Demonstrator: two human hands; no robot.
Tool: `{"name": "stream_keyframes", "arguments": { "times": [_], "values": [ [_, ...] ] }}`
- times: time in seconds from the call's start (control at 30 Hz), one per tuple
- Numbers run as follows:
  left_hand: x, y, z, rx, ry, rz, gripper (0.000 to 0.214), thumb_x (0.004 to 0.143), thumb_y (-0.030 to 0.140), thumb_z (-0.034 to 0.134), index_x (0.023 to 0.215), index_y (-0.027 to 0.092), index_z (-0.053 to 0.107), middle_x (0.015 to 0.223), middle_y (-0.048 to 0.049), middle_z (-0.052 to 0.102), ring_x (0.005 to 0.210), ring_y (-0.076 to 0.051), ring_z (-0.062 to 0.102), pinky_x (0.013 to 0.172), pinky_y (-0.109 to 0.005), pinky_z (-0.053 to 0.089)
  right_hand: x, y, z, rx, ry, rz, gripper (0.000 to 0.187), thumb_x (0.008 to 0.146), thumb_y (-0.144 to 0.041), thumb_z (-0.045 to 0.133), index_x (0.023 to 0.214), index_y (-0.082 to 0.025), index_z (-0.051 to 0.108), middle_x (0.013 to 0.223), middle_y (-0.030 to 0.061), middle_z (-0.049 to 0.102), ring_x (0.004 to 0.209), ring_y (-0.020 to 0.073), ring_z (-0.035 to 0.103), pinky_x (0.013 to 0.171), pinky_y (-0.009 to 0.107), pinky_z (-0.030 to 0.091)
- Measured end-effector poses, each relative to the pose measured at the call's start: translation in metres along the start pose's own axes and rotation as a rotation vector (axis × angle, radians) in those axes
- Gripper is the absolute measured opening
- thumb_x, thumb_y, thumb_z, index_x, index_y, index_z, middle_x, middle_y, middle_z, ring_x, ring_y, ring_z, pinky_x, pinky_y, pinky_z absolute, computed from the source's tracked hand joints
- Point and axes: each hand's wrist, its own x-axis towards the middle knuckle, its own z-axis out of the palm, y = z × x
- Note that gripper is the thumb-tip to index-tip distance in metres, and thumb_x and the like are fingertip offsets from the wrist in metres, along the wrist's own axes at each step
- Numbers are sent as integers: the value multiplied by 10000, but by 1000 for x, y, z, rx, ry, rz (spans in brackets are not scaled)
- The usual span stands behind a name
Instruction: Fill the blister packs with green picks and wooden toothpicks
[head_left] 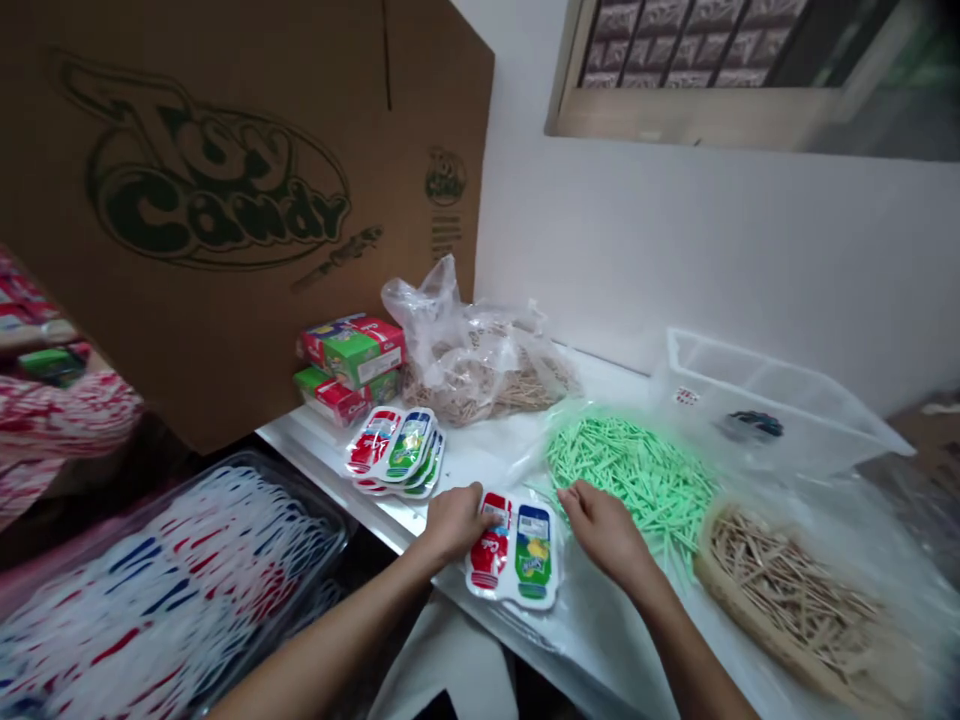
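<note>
My left hand (454, 522) grips a white double blister pack (534, 556) by its left edge, the thumb lying on its face. One half of the pack shows a red bottle print, the other a green and blue one. My right hand (606, 532) is curled closed just right of the pack, fingertips pinched; whatever it holds is hidden or too small to name. Just beyond this hand spreads a heap of light green sticks (630, 470). A stack of similar packs (409, 450) lies to the left, farther back on the white table (469, 455).
Printed boxes (364, 352) and a clear bag of brown sticks (487, 370) stand behind. At right are a tray of brown sticks (795, 590) and a translucent bin (772, 400). A tub of printed pieces (172, 580) sits lower left, beside a large carton (247, 330). Another person is at far left.
</note>
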Motion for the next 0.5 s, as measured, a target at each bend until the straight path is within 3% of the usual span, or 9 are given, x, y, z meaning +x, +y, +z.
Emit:
{"name": "stream_keyframes", "arguments": {
  "times": [0.1,0.23,0.4,0.5],
  "values": [
    [6,-2,-5,29,-9,31,316,764,490,525,881,211,617,891,-84,695,840,-257,633,628,-278,391,-26,17,28,-134,-141,96,364,885,-404,386,652,-184,560,674,96,664,627,205,597,523,269,284],
    [7,-2,-16,94,6,63,293,835,419,441,884,209,639,887,-85,699,822,-234,637,639,-273,401,-33,9,54,-172,-185,141,324,880,-391,398,807,-163,616,800,143,697,720,246,637,526,278,281],
    [4,2,-28,210,73,79,299,848,228,397,961,114,649,855,-186,688,828,-302,630,720,-375,418,-30,2,47,-161,-207,125,339,883,-393,386,797,-167,623,803,123,697,744,236,638,546,272,295],
    [-1,3,-35,242,142,137,390,803,115,413,1165,85,556,1066,-207,641,983,-322,576,834,-433,388,-30,9,38,-92,-163,136,342,873,-421,403,823,-165,625,783,100,686,734,227,625,559,265,313]
  ]
}}
